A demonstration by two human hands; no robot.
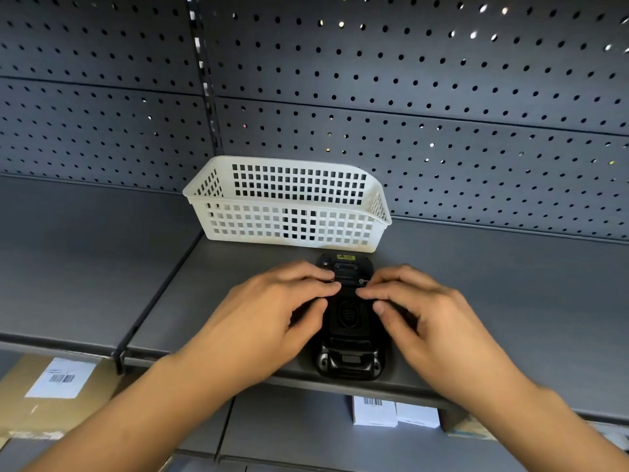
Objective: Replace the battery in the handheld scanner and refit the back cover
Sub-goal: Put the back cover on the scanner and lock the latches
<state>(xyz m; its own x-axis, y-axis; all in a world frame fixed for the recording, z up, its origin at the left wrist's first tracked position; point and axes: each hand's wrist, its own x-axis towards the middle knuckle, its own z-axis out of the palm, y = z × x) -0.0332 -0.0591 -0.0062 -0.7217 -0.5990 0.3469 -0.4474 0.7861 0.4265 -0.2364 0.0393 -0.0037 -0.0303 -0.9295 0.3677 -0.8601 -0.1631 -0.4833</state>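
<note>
My left hand and my right hand are bare. No gloves, rings or watch on them. My arms are bare too, all the way down to the edge. No sleeves show.

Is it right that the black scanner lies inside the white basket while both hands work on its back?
Not quite. The head view shows the scanner lying on the shelf in front of the white basket, not inside it. The left hand and right hand do work on its back.

scanner on shelf, basket just behind, hands either side
</note>
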